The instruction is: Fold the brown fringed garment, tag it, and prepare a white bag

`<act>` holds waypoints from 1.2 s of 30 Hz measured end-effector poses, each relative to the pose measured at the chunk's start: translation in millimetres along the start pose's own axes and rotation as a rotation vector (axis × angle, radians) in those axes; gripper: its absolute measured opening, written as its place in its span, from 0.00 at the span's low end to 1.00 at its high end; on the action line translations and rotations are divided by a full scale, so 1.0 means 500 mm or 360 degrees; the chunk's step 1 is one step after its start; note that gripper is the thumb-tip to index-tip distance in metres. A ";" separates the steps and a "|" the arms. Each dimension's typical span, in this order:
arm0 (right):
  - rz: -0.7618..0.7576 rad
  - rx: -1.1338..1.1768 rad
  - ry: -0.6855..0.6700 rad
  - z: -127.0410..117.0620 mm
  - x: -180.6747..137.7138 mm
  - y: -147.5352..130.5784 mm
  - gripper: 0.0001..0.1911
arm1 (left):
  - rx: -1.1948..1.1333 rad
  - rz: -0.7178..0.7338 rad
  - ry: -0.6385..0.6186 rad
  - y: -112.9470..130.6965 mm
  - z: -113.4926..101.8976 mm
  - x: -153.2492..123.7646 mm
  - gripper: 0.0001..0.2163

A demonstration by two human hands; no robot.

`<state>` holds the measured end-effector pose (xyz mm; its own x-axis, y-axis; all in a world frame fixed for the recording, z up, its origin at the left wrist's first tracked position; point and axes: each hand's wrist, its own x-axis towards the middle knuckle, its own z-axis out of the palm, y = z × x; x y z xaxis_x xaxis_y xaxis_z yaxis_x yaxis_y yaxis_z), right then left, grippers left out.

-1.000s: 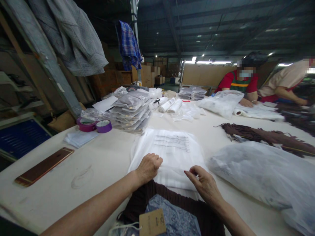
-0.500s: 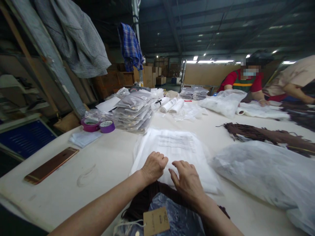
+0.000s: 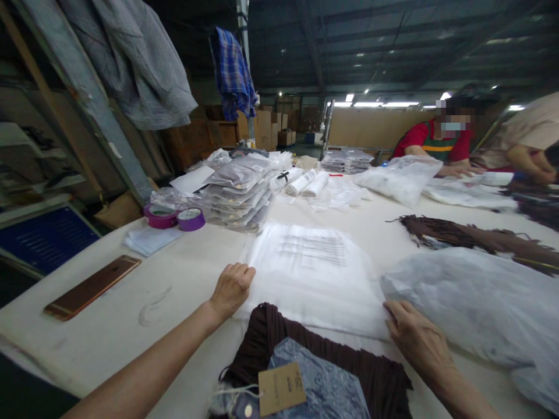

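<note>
Right hand [image 3: 417,337] now at bag [image 3: 314,273] corner

Left hand [image 3: 231,286] and right hand [image 3: 414,336] grip the near corners of the printed plastic bag [image 3: 312,273], flat on the surface [image 3: 183,273], beyond the brown garment [image 3: 314,372].

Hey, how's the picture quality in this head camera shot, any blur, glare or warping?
Head view: wide-angle warping bends the white table edges; ceiling strip lights glare against dark rafters; the right hand looks slightly soft; printed lines on the white plastic bag are unreadable.
</note>
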<state>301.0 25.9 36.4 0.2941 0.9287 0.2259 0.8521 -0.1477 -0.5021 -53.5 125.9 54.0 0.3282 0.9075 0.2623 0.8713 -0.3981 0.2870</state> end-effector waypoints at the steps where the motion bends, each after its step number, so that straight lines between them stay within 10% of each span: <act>1: 0.0097 0.0106 0.0035 -0.001 -0.007 0.002 0.08 | -0.0092 -0.0102 0.0054 -0.006 0.000 -0.002 0.09; 10: 0.0984 0.1647 0.0123 0.013 -0.035 -0.036 0.25 | -0.1508 -0.1110 0.0218 0.020 0.014 0.003 0.06; 17: 0.1247 0.2255 0.0036 0.008 -0.035 -0.011 0.24 | -0.2290 -0.1222 0.0328 0.032 0.031 0.004 0.10; 26: 0.1190 0.2172 0.0040 0.031 -0.064 0.025 0.23 | -0.2024 -0.0818 0.0222 0.027 0.060 -0.034 0.14; 36: 0.0677 0.0656 -0.0346 0.023 -0.147 0.049 0.29 | -0.1268 -0.0383 0.0088 0.033 0.065 -0.083 0.09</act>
<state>295.5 -41.9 -2.0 0.4387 0.8719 -0.2177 0.4303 -0.4164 -0.8009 -41.1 85.9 17.9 0.1294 0.9803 0.1494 0.3897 -0.1888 0.9014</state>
